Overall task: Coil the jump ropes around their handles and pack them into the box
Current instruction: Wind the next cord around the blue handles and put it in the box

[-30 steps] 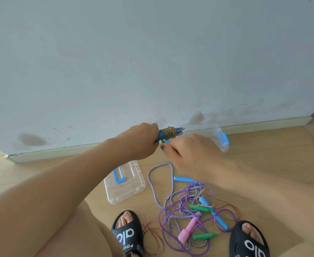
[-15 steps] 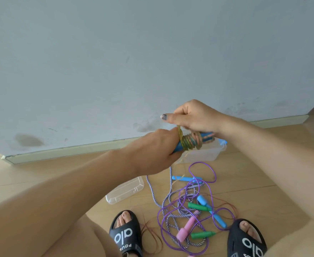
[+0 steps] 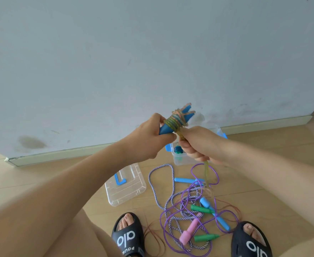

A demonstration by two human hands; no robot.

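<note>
Your left hand (image 3: 148,140) clenches the blue handles (image 3: 173,123) above the box (image 3: 180,158); your right hand (image 3: 199,143) grips the rope (image 3: 206,169) trailing to the floor. Slacken that pull and the coils could slip off the tapered ends.

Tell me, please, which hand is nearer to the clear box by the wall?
Right. The right hand grips the rope directly in front of the clear box, overlapping it in view; the left hand holds the blue handles further left.
</note>
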